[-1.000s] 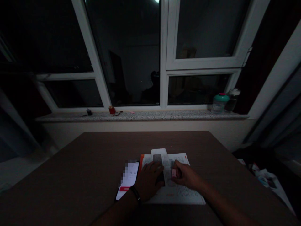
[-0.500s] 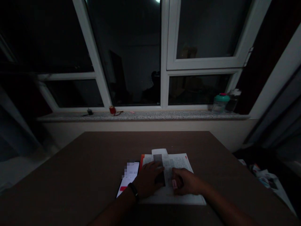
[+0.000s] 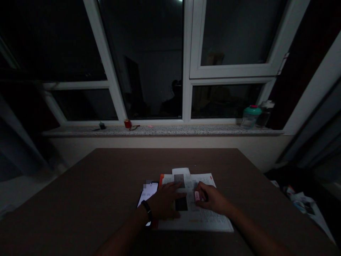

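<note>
An open book or booklet (image 3: 213,222) with printed text and an orange edge lies on the brown table, and a narrower whitish sheet (image 3: 180,171) with dark picture blocks rests on it. My left hand (image 3: 164,201), with a dark band on its wrist, lies spread over the left part of the pages. Pinched between the fingers of my right hand (image 3: 213,199) is a small pink block, seemingly an eraser (image 3: 197,196), held against the sheet right of the dark blocks. A lit phone (image 3: 149,190) showing a timer lies left of the book, partly hidden by my left hand.
Beyond the table (image 3: 119,167) runs a speckled windowsill (image 3: 170,131). It carries a red jar (image 3: 128,123), a small dark item (image 3: 102,125), a green-lidded bottle (image 3: 250,117) and a clear bottle (image 3: 264,114). Papers (image 3: 306,206) lie beyond the table's right edge.
My right hand has moved up the page with the pink eraser. The left hand has shifted slightly left with its fingers wider apart, covering more of the phone, whose screen now shows different digits.
</note>
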A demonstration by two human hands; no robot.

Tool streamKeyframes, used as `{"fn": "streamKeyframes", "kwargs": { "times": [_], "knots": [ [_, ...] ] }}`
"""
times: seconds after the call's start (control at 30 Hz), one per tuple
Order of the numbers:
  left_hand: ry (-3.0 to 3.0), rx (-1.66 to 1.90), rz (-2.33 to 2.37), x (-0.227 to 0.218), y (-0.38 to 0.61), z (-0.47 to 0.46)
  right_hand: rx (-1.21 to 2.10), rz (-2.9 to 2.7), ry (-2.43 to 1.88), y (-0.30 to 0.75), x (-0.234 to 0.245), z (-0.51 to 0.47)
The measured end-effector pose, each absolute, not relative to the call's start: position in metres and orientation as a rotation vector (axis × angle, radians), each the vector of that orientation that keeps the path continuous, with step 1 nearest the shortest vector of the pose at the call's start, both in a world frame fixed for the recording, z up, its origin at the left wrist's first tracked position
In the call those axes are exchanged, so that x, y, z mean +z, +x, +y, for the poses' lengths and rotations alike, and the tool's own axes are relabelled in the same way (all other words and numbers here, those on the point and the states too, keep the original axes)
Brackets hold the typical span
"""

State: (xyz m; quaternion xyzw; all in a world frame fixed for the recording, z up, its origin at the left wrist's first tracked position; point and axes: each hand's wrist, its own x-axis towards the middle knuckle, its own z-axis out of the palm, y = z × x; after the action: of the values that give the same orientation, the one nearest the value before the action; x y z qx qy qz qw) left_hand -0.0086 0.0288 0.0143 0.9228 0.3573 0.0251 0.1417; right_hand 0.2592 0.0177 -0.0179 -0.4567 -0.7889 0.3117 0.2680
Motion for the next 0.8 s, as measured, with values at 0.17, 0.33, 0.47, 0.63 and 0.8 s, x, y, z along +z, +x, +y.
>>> {"fn": "streamKeyframes", "kwargs": {
  "times": [0.17,0.33,0.47,0.63,0.8],
  "knots": [
    [2.669,0.086,1.047,0.015,-0.007,0.022,0.716,-2.128,-1.241,0.259,-0.017,0.019],
    [2.715,0.252,1.042,0.014,0.004,0.010,0.696,-2.113,-1.253,0.260,-0.018,0.020],
    [2.767,0.259,1.000,0.013,0.012,0.004,0.711,-2.125,-1.250,0.258,-0.016,0.018],
    [2.817,0.247,1.008,0.008,0.014,0.003,0.875,-2.161,-1.201,0.259,-0.011,0.014],
    [2.793,0.185,1.060,0.006,0.014,0.003,0.940,-2.233,-1.168,0.262,-0.008,0.010]
  ]
}}
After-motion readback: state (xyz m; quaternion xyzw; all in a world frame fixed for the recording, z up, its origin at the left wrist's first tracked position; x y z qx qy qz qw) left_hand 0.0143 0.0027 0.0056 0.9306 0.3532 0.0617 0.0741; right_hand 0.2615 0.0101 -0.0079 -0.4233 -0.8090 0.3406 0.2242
